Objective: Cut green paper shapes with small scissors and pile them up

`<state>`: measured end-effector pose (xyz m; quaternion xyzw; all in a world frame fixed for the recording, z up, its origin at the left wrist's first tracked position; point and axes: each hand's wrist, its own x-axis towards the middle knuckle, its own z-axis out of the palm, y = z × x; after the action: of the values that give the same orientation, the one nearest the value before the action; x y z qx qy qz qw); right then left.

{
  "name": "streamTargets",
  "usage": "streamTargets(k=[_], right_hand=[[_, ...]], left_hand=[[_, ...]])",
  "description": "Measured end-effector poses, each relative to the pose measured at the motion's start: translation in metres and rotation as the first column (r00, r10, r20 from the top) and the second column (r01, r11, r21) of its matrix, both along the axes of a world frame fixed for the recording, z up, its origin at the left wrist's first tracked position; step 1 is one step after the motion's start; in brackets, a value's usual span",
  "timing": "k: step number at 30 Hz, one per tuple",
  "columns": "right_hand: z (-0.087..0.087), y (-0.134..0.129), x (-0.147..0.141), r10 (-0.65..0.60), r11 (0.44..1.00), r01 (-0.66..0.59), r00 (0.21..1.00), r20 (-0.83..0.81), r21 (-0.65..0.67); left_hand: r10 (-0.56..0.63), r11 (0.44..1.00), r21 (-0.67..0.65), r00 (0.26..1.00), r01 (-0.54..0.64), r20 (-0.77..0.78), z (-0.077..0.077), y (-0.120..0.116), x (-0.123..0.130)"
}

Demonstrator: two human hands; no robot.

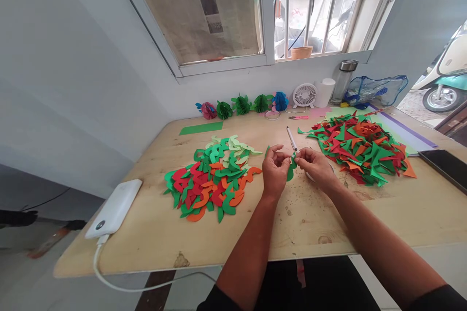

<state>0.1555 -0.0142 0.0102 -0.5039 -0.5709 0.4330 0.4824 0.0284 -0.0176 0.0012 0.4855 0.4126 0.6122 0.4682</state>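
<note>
A small green paper cutout [290,173] with a curved edge is held between my two hands above the middle of the table. My left hand [276,170] is closed on its left side, and a green paper tip also shows behind the fingers. My right hand [316,169] pinches its upper right edge. Under the right hand, the rim of a pale round object peeks out, mostly hidden. Just beyond the fingers lies a white pen [292,139]. To the left is a pile of curvy paper cutouts [209,182] in green, red and orange.
On the right are a heap of pointed paper scraps [361,146] and a phone [447,167]. A white power bank [115,208] with a cable sits at the left edge. Along the wall stand folded paper figures [242,105], a small fan [305,95] and a bottle [344,81].
</note>
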Motion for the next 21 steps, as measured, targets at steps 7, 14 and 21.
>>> streamTargets(k=[7, 14, 21], right_hand=[[0.0011, -0.0011, -0.0015, 0.020, 1.000, -0.021, 1.000, -0.012, -0.014], [0.0035, -0.0017, -0.0018, 0.007, 1.000, -0.006, 0.998, 0.068, -0.014], [0.0003, 0.0003, -0.0008, 0.032, 0.999, -0.031, 0.998, 0.047, -0.014]], left_hand=[[0.083, 0.990, 0.126, 0.981, -0.061, -0.178, -0.0023, -0.0013, 0.0001], [0.114, 0.981, 0.183, 0.956, -0.065, -0.270, -0.0031, -0.0023, -0.0003], [0.117, 0.982, 0.176, 0.956, -0.071, -0.268, -0.0029, -0.0028, -0.0002]])
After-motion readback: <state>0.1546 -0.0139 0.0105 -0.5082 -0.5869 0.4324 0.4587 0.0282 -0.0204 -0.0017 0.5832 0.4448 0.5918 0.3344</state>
